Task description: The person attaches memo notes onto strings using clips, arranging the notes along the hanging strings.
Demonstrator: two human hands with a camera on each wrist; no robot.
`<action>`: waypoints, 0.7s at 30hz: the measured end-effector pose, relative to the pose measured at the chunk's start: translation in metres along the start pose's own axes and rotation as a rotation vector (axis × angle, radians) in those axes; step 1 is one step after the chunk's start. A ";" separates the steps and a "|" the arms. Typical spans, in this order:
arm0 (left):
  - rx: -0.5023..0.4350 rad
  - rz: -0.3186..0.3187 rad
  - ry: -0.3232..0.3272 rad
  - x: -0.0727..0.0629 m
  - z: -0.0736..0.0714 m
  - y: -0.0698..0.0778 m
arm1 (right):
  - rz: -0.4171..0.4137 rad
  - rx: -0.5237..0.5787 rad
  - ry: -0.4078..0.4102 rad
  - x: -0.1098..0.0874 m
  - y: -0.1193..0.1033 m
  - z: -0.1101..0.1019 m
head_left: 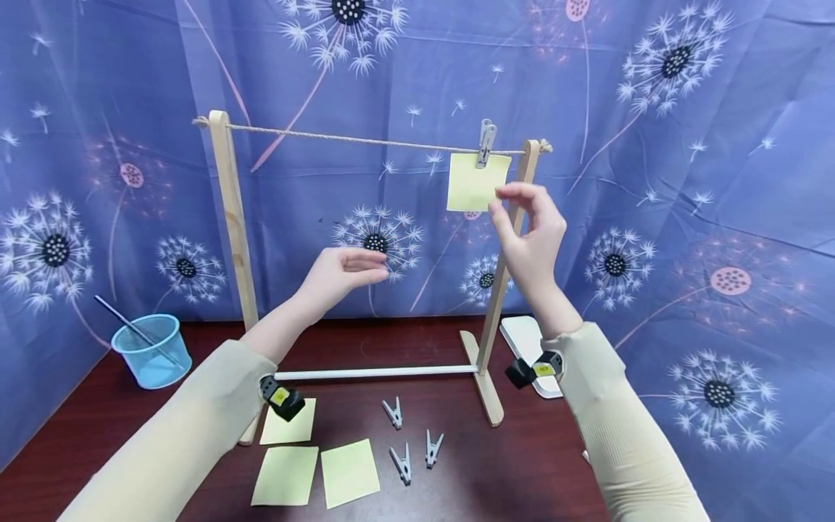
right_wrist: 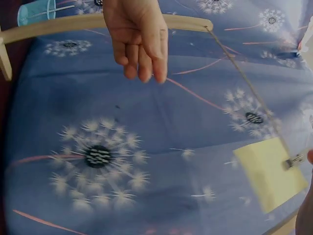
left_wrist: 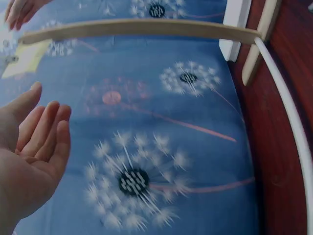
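A yellow paper square [head_left: 470,190] hangs from the rope [head_left: 365,139] near its right end, held by a grey clothespin [head_left: 485,145]. My right hand [head_left: 536,235] is raised beside the lower right corner of that paper, thumb and forefinger bent towards each other with a small gap between their tips. In the head view those fingertips overlap the paper's edge. My left hand [head_left: 341,275] hovers in mid-air below the rope's middle, fingers loosely bent and holding nothing. The left wrist view shows its bare palm [left_wrist: 34,166].
Wooden posts [head_left: 236,225] carry the rope, joined low down by a white rod [head_left: 378,373]. Several yellow paper squares [head_left: 350,473] and three grey clothespins [head_left: 401,464] lie on the dark table [head_left: 522,464]. A blue mesh cup [head_left: 153,351] stands left; a white object [head_left: 522,337] lies right.
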State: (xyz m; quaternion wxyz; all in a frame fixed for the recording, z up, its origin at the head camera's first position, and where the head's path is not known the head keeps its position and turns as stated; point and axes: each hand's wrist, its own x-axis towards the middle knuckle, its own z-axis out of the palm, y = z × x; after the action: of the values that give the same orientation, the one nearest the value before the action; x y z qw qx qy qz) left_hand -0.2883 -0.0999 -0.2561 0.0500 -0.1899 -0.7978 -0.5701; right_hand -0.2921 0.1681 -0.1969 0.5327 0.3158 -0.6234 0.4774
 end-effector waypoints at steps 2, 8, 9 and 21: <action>0.004 -0.043 -0.016 -0.009 -0.007 -0.012 | -0.009 0.019 -0.042 -0.017 0.005 0.000; 0.024 -0.110 -0.093 -0.033 -0.018 -0.055 | 0.036 -0.030 -0.188 -0.074 0.023 0.001; 0.025 -0.116 -0.100 -0.036 -0.018 -0.063 | 0.059 -0.036 -0.207 -0.083 0.025 0.001; 0.143 -0.107 -0.100 -0.080 -0.019 -0.139 | 0.555 0.015 -0.534 -0.167 0.034 0.009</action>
State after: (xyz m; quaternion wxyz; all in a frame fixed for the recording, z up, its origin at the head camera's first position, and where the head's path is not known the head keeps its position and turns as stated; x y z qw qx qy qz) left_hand -0.2671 -0.1763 -0.3970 -0.0069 -0.1711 -0.8470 -0.5033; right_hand -0.2870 0.1522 -0.3662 0.1999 0.2522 -0.7986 0.5086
